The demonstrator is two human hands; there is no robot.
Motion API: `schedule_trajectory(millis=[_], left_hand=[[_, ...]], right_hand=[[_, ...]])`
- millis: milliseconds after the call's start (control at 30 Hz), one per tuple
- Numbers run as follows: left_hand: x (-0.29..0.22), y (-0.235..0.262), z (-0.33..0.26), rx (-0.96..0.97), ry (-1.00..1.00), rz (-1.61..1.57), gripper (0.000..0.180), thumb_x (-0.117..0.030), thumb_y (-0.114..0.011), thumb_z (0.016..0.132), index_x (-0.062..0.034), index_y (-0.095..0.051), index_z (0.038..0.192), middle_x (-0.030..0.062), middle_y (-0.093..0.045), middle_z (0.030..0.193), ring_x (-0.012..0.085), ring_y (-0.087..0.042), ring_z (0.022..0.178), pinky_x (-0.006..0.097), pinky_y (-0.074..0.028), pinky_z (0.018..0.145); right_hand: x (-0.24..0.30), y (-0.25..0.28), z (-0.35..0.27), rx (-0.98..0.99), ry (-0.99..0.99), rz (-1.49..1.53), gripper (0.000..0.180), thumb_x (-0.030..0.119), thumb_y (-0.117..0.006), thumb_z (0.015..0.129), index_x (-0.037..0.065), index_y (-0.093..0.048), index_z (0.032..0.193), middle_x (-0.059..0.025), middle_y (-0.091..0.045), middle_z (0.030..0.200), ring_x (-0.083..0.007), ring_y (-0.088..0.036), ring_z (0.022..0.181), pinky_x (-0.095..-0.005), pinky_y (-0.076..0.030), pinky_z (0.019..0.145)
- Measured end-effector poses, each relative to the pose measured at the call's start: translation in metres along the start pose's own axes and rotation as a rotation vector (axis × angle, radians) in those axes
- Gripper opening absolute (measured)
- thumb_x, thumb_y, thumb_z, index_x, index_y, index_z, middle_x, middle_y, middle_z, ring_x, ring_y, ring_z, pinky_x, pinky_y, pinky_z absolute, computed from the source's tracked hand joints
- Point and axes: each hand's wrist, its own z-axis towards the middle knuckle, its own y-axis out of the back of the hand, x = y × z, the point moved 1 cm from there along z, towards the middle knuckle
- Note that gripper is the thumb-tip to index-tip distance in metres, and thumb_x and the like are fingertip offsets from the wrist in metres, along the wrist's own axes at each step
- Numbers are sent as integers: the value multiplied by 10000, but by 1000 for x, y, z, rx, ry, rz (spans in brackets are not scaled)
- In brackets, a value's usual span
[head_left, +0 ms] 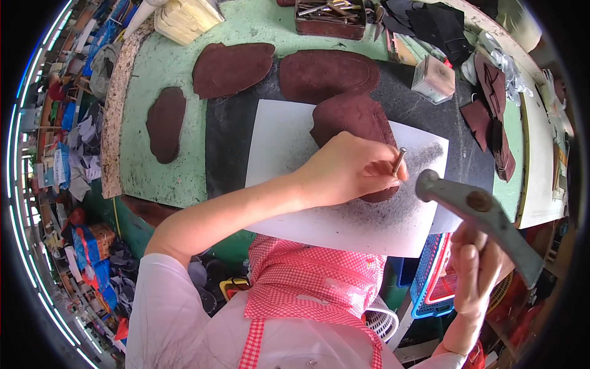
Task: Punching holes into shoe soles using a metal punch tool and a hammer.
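Note:
My left hand (350,169) pinches a slim metal punch (399,161), tilted over the right edge of a dark brown leather piece (351,120). The punch's lower tip is hidden by my fingers. That leather lies on a white sheet (283,147) strewn with dark specks, partly covered by my left hand. To the right, my right hand (476,264) grips a hammer (476,206) by its handle. The hammer's round face is raised close to the right of the punch, apart from it.
Further brown leather pieces (233,69) lie on the green table (138,135) and black mat (224,138). A clear box (434,80) stands at the mat's right. Behind are a tool tin (329,27) and black scraps (430,27). Plastic baskets (430,289) stand below the table's front edge.

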Motion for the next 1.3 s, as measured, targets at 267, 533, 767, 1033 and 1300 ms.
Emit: schedule_trajectory(millis=[267,533,767,1033,1300], left_hand=[[-7,-7,-10,-18,-306,552,99,-85,-687,838,-79,-680,937,61,-690,850,152,-705,763,251,-537,666],[-1,4,-3,82,72,28,134,-66,-661,863,-20,-672,988,59,-710,889,102,-691,862,225,-540,783],[-13,0,-13,88,-289,570,150,-85,-682,841,-36,-663,981,81,-707,899,149,-706,825,244,-540,690],[-3,12,-4,127,42,112,126,-92,-655,876,-4,-667,966,71,-715,870,111,-697,848,239,-546,762],[-7,12,-13,102,-38,243,134,-115,-681,837,-64,-667,960,74,-690,800,171,-705,743,268,-537,662]], right_hand=[[20,-2,2,-53,127,-334,320,287,-527,970,-21,-559,1051,-35,-522,797,-99,-465,629,-236,-364,579],[10,-18,7,-286,179,-49,441,431,-499,974,-4,-460,919,-11,-416,635,-29,-326,473,-182,-227,421],[12,1,-10,-7,69,-591,329,169,-566,950,-33,-533,1207,-92,-604,968,-156,-553,803,-300,-463,716],[16,-10,3,-219,125,-55,480,471,-485,967,6,-450,853,-8,-418,624,-54,-314,471,-185,-245,441],[5,-27,9,-86,146,-252,419,433,-427,995,30,-470,890,3,-420,628,-53,-316,483,-232,-258,435]])
